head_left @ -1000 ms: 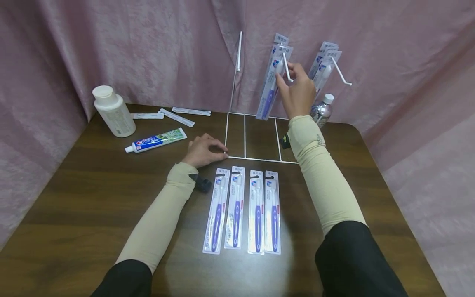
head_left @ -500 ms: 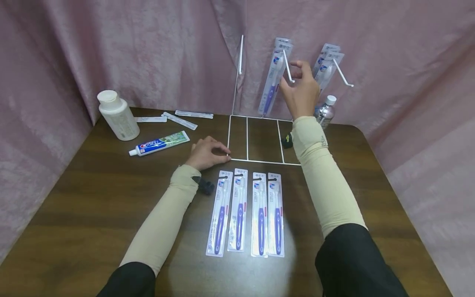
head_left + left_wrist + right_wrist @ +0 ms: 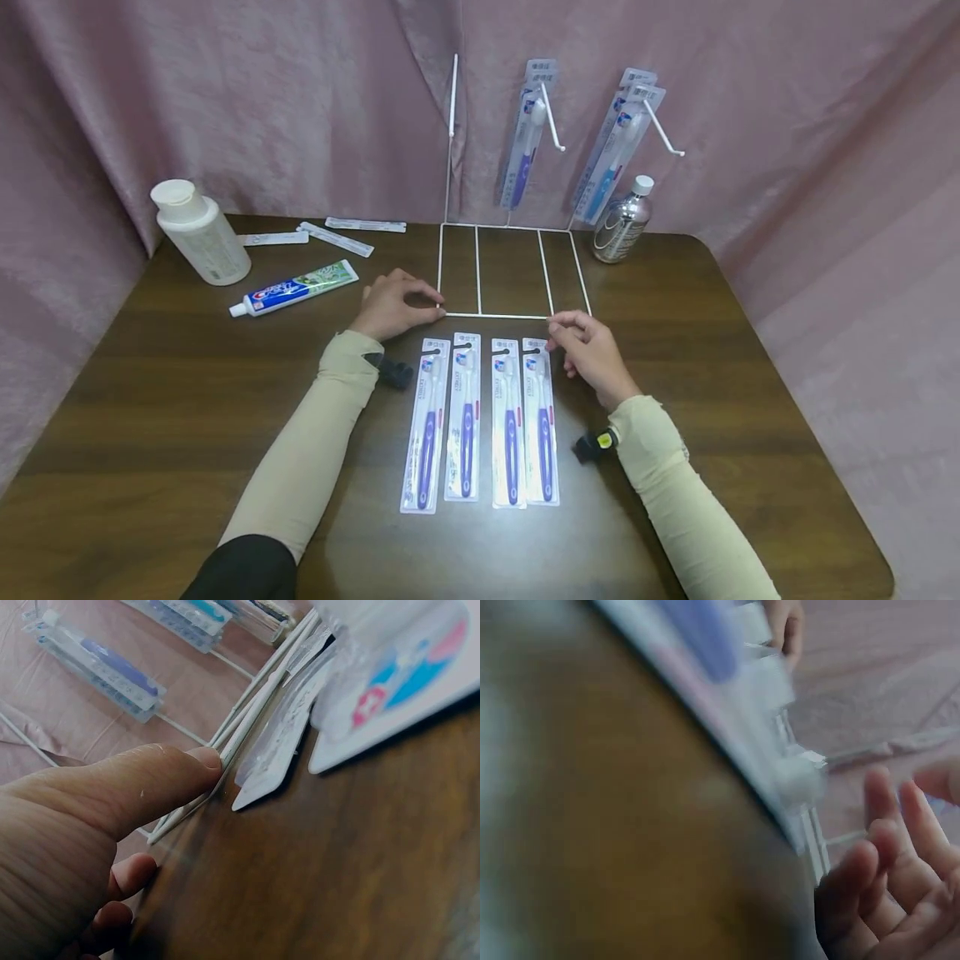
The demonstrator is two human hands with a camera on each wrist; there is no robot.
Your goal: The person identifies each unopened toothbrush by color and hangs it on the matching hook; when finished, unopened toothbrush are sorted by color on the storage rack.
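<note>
Left hand pressing wire rack base, frame centre. Right hand loosely curled, empty, beside rightmost toothbrush pack, lower centre. Risk: sloppy pinch shifting neighbouring packs.

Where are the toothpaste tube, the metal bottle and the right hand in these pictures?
toothpaste tube (image 3: 296, 287): head view, on the middle of the tube's body.
metal bottle (image 3: 619, 225): head view, on its shiny side, below the white cap.
right hand (image 3: 592, 352): head view, on the back of the hand.
</note>
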